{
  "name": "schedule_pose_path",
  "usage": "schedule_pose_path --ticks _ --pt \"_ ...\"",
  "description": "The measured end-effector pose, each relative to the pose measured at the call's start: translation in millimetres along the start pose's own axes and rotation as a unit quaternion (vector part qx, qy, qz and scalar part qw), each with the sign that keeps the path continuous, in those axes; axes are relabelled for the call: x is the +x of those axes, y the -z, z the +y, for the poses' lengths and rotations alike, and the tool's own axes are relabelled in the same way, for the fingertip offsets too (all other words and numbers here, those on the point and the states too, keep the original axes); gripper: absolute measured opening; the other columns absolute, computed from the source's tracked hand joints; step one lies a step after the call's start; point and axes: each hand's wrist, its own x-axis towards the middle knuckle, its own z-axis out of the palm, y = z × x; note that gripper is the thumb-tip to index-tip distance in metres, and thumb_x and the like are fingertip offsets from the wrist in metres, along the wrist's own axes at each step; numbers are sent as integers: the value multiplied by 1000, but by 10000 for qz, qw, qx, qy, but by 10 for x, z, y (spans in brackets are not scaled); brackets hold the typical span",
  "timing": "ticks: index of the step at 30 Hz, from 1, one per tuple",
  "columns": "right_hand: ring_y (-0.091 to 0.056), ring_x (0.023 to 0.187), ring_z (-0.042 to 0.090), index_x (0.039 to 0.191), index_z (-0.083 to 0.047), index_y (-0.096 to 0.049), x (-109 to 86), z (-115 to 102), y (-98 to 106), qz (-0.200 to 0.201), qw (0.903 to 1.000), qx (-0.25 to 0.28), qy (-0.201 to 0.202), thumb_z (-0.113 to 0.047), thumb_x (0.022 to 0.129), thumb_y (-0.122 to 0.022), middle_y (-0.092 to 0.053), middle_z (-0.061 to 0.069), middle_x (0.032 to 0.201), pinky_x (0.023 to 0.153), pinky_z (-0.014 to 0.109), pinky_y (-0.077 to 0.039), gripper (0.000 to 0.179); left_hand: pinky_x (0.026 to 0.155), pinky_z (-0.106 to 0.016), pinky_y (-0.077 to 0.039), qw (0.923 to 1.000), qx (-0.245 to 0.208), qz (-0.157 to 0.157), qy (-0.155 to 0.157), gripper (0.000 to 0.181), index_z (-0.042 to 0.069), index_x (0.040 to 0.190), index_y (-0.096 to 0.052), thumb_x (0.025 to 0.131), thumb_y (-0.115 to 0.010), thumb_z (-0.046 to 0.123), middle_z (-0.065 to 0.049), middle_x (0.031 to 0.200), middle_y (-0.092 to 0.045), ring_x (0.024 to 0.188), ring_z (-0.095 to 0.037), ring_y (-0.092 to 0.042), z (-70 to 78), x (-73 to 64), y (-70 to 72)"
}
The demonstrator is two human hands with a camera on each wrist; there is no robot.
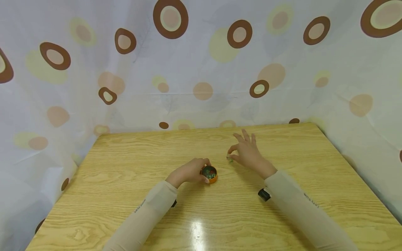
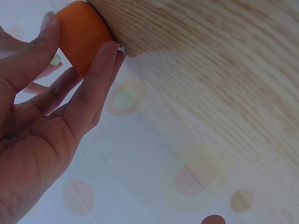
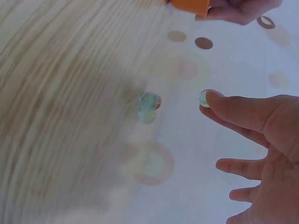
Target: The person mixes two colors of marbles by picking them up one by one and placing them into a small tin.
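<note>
A small round orange bowl (image 1: pixel 213 180) with a dark inside stands on the wooden table, and several glassy pieces lie in it. My left hand (image 1: pixel 190 170) grips its side between thumb and fingers; the left wrist view shows the smooth orange wall (image 2: pixel 81 35). To the right and a little farther back, my right hand (image 1: pixel 249 154) pinches a clear greenish marble (image 3: pixel 203 98) between thumb and index finger, the other fingers spread. Below that pinch, a few more glass marbles (image 3: pixel 147 115) rest close together on the table, somewhat blurred in the right wrist view.
The wood-grain table (image 1: pixel 132 157) reaches back to a pale curtain (image 1: pixel 188 69) with brown and yellow circles, which also hangs along both sides. A black device (image 1: pixel 264 194) sits under the right wrist. A light reflection shows near the front.
</note>
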Motion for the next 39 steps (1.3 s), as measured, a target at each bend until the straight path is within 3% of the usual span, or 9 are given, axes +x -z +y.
schedule_pose_path --ticks 11,19,32,39 --pt "-10 141 49 91 -15 -77 -79 -361 7 99 9984 258 501 -24 81 -78 -37 24 147 106 69 -4 14 82 -36 -50 10000 18 -23 3 47 2 121 -55 82 -77 17 -13 108 -62 92 -23 -59 -15 1 -8" --pt "-13 140 50 90 -18 -77 -122 -471 -50 118 9961 223 846 -26 80 -79 -40 23 146 105 71 -7 13 82 -35 -50 10000 -39 -7 -33 45 2 118 -56 81 -78 16 -11 103 -62 90 -21 -59 -30 10 -23" --pt "-14 139 51 90 -16 -77 -142 -534 -94 -76 9944 446 958 -26 80 -78 -40 24 145 105 71 -6 15 75 -31 -48 9999 35 1 -144 47 1 120 -55 82 -78 18 -8 98 -62 81 -16 -54 -28 11 -19" --pt "-16 139 50 90 -17 -77 -140 -494 -64 110 9955 529 780 -24 83 -76 -42 23 144 105 71 -8 10 79 -33 -49 10000 -3 11 -91 47 0 120 -55 82 -78 16 -11 104 -62 88 -19 -58 1 -4 -4"
